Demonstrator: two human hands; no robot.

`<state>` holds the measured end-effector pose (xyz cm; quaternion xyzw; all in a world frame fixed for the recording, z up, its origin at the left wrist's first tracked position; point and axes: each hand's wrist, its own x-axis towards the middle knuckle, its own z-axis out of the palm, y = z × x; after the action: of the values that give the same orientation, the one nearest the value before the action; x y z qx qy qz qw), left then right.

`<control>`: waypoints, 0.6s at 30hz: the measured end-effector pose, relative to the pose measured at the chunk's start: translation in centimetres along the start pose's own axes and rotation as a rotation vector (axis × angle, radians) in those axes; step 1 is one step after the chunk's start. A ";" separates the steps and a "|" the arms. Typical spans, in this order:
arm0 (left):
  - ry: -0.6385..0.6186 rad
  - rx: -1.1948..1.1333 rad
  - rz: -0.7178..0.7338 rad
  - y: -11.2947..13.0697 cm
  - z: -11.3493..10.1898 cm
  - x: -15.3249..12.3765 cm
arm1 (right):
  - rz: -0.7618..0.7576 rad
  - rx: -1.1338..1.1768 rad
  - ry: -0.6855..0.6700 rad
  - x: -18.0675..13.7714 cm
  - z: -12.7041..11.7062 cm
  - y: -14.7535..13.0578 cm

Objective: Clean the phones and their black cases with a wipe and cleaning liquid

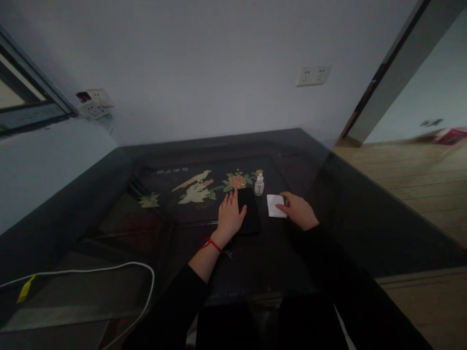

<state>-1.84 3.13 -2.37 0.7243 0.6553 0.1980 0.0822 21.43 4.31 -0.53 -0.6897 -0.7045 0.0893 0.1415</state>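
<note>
A black flat rectangular slab (pixel 249 212), perhaps a tablet, lies on the dark table. Across its left edge rests my left hand (pixel 230 214), fingers stretched out and thumb apart, not wrapped round anything. A red string bracelet circles that wrist. To the right of the slab, my right hand (pixel 299 211) pinches the right side of a white flat square (pixel 274 206), which looks like a folded cloth or wipe. It is at table level; I cannot tell whether it is lifted. A small clear bottle with a pale cap (pixel 259 185) stands upright behind the slab and the square.
The dark glossy table (pixel 277 267) has an inlaid bird-and-flower picture (pixel 197 189) under its surface. A white cable (pixel 109 268) with a yellow tag (pixel 25 289) runs along the left front. Sockets (pixel 314 76) sit on the wall behind, and a wooden floor (pixel 397 170) shows at the right.
</note>
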 end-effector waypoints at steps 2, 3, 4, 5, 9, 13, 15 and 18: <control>0.001 -0.009 0.012 -0.2 -0.1 0.0 | -0.028 -0.004 -0.017 -0.3 0.6 -1.0; 0.003 -0.012 0.014 -0.2 -0.1 0.1 | -0.042 -0.003 -0.024 -0.4 0.8 -1.5; 0.005 -0.013 0.014 -0.2 -0.1 0.1 | -0.057 0.000 -0.030 -0.5 0.9 -1.9; 0.008 -0.014 0.013 -0.2 -0.1 0.1 | -0.076 0.007 -0.036 -0.6 0.9 -2.2; 0.020 -0.009 0.002 -0.1 0.0 0.2 | -0.186 0.059 -0.067 -0.9 0.9 -2.5; 0.043 0.005 -0.027 0.3 0.2 0.2 | -0.270 0.134 -0.070 -0.8 0.9 -2.4; 0.056 0.010 -0.045 0.4 0.3 0.3 | -0.282 0.181 -0.059 0.0 0.8 -2.2; 0.065 0.009 -0.058 0.5 0.4 0.3 | -0.242 0.260 -0.008 2.2 0.6 -1.8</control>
<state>-1.23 3.41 -2.51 0.6987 0.6791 0.2161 0.0633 19.57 6.52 -0.32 -0.5753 -0.7655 0.1648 0.2364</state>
